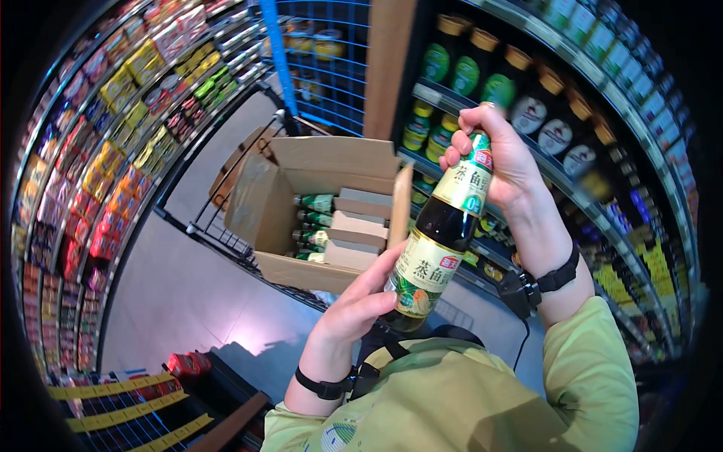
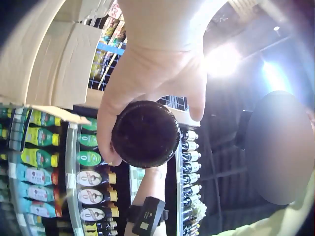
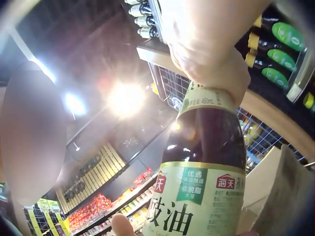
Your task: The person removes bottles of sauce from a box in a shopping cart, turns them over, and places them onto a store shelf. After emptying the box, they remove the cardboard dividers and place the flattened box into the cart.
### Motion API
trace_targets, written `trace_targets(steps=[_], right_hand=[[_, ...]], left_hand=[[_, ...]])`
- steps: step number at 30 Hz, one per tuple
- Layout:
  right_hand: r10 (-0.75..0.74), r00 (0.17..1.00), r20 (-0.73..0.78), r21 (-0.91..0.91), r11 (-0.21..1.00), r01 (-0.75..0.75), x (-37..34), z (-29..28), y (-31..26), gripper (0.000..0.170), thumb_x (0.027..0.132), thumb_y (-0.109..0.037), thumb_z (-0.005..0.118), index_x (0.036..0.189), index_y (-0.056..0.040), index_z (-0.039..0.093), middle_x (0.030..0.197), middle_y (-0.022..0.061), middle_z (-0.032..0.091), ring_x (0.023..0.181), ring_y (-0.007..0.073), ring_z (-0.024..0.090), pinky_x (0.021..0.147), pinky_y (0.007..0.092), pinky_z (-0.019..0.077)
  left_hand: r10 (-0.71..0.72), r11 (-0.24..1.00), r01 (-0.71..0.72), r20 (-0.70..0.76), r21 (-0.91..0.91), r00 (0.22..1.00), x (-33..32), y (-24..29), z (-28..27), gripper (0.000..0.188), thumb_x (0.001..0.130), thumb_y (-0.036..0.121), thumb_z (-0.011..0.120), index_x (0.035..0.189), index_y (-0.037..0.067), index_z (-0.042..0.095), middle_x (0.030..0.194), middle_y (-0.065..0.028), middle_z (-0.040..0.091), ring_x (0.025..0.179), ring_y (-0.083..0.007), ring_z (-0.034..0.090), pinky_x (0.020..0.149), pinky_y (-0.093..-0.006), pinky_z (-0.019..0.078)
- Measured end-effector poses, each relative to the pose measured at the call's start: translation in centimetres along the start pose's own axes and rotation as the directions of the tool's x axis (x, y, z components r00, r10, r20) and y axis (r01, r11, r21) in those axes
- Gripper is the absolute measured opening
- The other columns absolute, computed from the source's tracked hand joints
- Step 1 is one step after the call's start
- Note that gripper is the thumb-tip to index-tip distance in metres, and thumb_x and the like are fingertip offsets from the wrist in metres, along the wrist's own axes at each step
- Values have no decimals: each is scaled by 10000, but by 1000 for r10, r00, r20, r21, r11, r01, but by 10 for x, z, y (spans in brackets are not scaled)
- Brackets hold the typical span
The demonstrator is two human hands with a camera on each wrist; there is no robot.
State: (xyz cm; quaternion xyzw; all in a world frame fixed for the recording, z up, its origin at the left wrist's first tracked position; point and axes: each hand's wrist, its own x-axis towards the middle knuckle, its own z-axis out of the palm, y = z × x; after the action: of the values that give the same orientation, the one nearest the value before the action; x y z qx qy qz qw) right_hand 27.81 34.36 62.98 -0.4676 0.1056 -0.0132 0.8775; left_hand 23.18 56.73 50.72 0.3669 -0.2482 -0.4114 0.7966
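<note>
Green shirt is closest, with bottle tilted just above it, label 海天 蒸鱼豉油, green patch 优选/非脱脂, neck label 450mL, right hand wrapped round the neck, left hand gripping the base between thumb and fingers, open box of bottles beyond.

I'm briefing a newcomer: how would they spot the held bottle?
Find the open cardboard box, then look right of it in the head view. There, the left hand and right hand hold a tilted, dark soy sauce bottle with cream-and-green labels. Unlike the bottles in the box, this one is held.
</note>
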Motion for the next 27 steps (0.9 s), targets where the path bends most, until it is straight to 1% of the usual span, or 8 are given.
trace_targets(steps=[8, 10, 12, 14, 17, 21, 25, 27], right_hand=[[17, 952, -306, 92, 996, 12, -76, -125, -35, 181, 825, -155, 621, 696, -108, 503, 554, 51, 550, 493, 204, 560, 594, 388, 527], [9, 950, -313, 107, 994, 26, -105, -166, -46, 196, 837, -171, 614, 695, -107, 497, 555, 36, 538, 508, 202, 558, 611, 390, 533], [-45, 975, -217, 197, 976, 89, -136, -214, -56, 215, 858, -185, 594, 687, -107, 488, 548, 18, 509, 526, 198, 560, 629, 391, 538], [-140, 989, -40, 280, 949, 146, -171, -268, -64, 218, 857, -230, 571, 689, -121, 486, 546, -8, 492, 556, 184, 549, 695, 387, 526], [-307, 944, 118, 422, 876, 232, -226, -339, -75, 251, 910, -255, 500, 700, -129, 450, 532, -34, 438, 529, 137, 504, 681, 368, 516], [-422, 872, 247, 508, 823, 254, -291, -405, -84, 250, 936, -258, 434, 718, -139, 406, 525, -56, 428, 526, 105, 493, 645, 305, 473], [-461, 866, 192, 575, 769, 281, -340, -446, -92, 250, 922, -270, 458, 711, -143, 415, 509, -52, 421, 511, 119, 493, 651, 314, 476], [-377, 926, -26, 373, 856, 358, -355, -456, -101, 253, 904, -284, 491, 702, -142, 433, 513, -44, 434, 511, 138, 506, 650, 333, 488]], left_hand=[[-282, 943, 280, 17, -181, 959, 50, -66, 88, 1030, 767, 650, 495, 1458, -40, 169, 1391, -248, 405, 1227, -360, 491, 1021, -468, 408], [-307, 928, 317, 77, -195, 949, 61, -96, 107, 1011, 777, 585, 562, 1465, -29, 148, 1409, -223, 390, 1257, -336, 465, 1031, -461, 397], [-232, 966, 250, 214, -60, 949, 72, -127, 133, 916, 814, 405, 615, 1481, 2, 136, 1442, -131, 372, 1303, -237, 413, 1065, -377, 338], [-289, 933, 322, 200, -161, 936, 79, -150, 175, 972, 760, 264, 715, 1486, 18, 117, 1435, -116, 368, 1291, -223, 419, 1069, -367, 325], [-251, 967, 234, 233, 98, 939, 95, -189, 242, 1093, 645, -29, 773, 1499, 59, 98, 1424, -96, 364, 1260, -181, 421, 1041, -329, 343], [-264, 950, 207, 246, 236, 933, 103, -254, 308, 1096, 643, -28, 774, 1499, 56, 95, 1425, -110, 354, 1241, -178, 429, 1032, -323, 348], [-247, 903, 129, 250, 410, 936, 112, -290, 347, 1054, 654, 13, 773, 1490, 36, 132, 1391, -141, 398, 1237, -212, 441, 1034, -330, 351], [-266, 884, 128, 259, 449, 929, 119, -296, 358, 1034, 661, 36, 774, 1485, 28, 149, 1372, -163, 425, 1238, -237, 454, 1032, -342, 361]])
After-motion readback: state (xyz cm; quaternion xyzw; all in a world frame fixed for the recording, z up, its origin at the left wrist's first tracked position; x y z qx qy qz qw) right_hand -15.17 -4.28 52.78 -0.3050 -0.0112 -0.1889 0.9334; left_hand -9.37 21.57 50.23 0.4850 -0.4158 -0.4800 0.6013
